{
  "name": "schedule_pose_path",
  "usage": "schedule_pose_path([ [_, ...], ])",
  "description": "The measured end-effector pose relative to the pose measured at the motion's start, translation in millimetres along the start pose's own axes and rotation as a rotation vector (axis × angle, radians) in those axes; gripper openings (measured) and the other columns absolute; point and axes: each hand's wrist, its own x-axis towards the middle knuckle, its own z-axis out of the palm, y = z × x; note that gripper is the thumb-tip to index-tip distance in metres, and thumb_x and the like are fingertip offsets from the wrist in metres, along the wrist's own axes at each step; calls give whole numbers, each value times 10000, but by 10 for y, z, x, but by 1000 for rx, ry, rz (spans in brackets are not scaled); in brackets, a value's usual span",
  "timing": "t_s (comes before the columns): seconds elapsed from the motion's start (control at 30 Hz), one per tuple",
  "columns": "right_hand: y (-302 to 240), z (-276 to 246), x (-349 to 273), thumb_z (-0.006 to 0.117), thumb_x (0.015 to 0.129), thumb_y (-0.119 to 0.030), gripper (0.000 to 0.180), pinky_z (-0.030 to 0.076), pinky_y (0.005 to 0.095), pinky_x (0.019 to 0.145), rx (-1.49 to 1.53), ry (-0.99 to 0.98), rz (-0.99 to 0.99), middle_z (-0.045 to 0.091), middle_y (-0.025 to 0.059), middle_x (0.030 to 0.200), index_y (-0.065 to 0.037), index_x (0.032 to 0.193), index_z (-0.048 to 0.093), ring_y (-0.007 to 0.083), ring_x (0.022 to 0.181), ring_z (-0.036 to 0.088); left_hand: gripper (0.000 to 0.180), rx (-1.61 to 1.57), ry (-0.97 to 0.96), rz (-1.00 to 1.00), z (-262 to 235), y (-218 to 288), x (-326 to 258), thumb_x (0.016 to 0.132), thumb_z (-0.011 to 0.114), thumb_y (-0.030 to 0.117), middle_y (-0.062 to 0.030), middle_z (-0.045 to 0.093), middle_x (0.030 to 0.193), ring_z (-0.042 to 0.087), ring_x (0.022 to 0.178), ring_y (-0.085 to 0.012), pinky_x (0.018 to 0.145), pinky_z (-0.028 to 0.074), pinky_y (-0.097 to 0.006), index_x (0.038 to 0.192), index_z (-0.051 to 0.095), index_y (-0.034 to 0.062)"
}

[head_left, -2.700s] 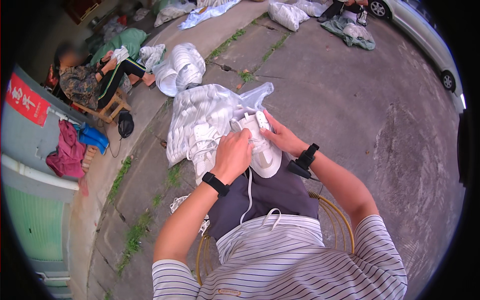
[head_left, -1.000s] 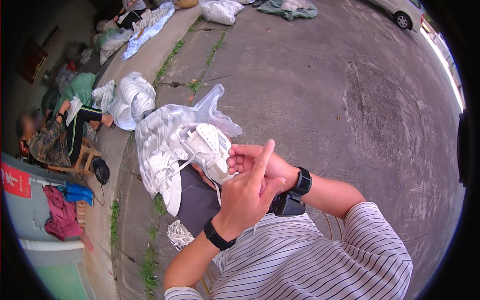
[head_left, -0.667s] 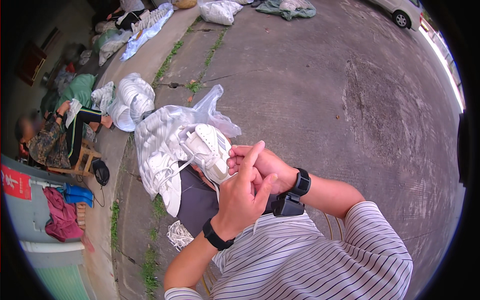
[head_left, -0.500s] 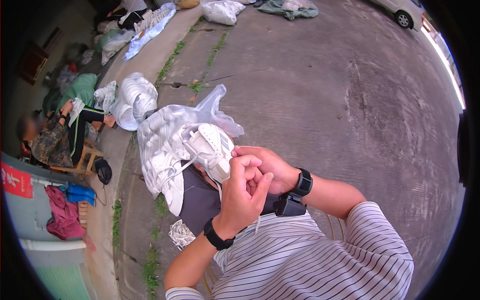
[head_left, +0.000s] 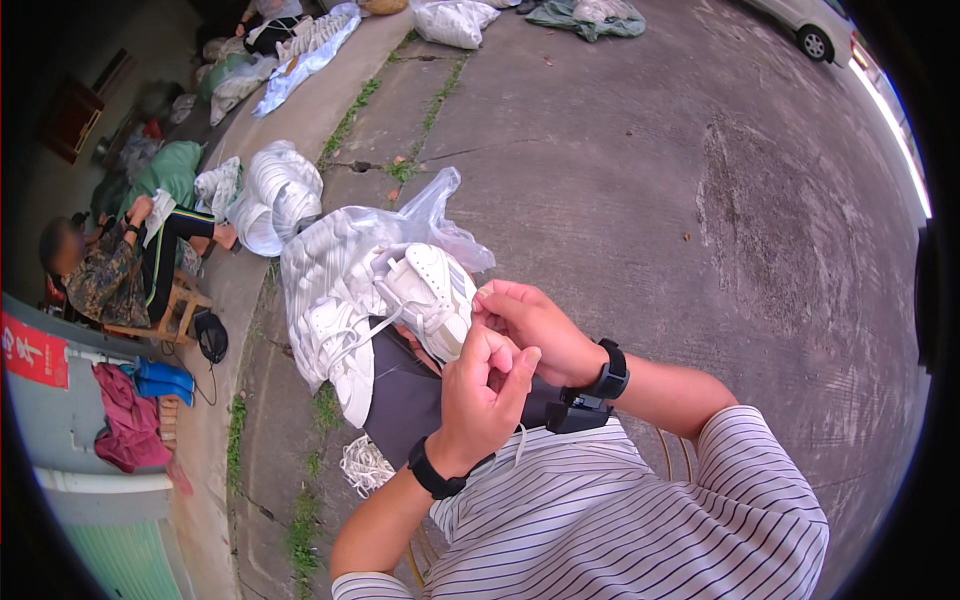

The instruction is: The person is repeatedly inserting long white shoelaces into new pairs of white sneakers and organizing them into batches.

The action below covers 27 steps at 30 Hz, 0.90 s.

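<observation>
Nearest me is the striped shirt (head_left: 610,500), and just ahead of it my two hands come together in front of the body, the left (head_left: 485,390) curled with its thumb raised, the right (head_left: 535,335) bent inward with its fingertips gathered close to the left ones. I can't tell whether something thin, such as a lace end, is pinched between them; I'd guess they meet there because fine fingertip work is steadier close in. The dark trousers (head_left: 400,395) under and beyond my left hand make a lap, which seems to serve as the rest. Just past the fingertips, on its far edge, a white shoe (head_left: 430,290) lies with its toe toward me and its tongue up, probably so that the eyelets face the hands. To the left of it a second white shoe (head_left: 340,355) points the same way, a loose lace (head_left: 372,335) stretching between the two; keeping them side by side likely leaves both within reach. A tangle of white laces (head_left: 366,466) sits left of my left wrist, handy by the look of it. Directly beyond the shoes a clear plastic bag (head_left: 445,225) holds more white pieces, perhaps bagged to keep them clean off the ground. Farther ahead and left, a co-worker (head_left: 110,275) sits on a wooden stool (head_left: 180,310), and far ahead to the right stands a pale car (head_left: 800,25).
</observation>
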Motion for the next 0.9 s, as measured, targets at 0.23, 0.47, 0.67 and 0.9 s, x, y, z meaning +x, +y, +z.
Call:
schedule_pose_path([
  [0.23,47,37,12,500,1025,-214,190,468,231,718,-264,75,-179,577,-5,858,-55,952,574,79,788,542,275,232,-140,88,-14,196,37,967,609,168,-23,530,552,508,489,-80,533,420,-234,1161,512,0],
  [0.47,30,32,-3,510,1028,-255,229,443,222,695,-444,98,-266,556,-26,833,-58,921,559,52,787,497,455,251,-11,73,1,111,-22,949,639,195,-40,531,542,475,463,-79,464,377,-236,1313,468,-17],
  [0.67,18,67,-6,496,1032,-245,236,439,232,686,-488,138,-260,553,-26,816,-56,907,560,56,776,495,445,342,-68,111,12,186,9,915,684,149,-53,562,567,478,445,-78,446,373,-238,1263,460,-13],
  [0.9,73,13,27,503,1027,-228,225,441,234,694,-578,157,-349,562,-24,823,-48,905,561,58,778,501,324,177,55,12,37,155,-55,868,733,93,-51,559,572,471,422,-102,441,378,-249,1062,487,12],
])
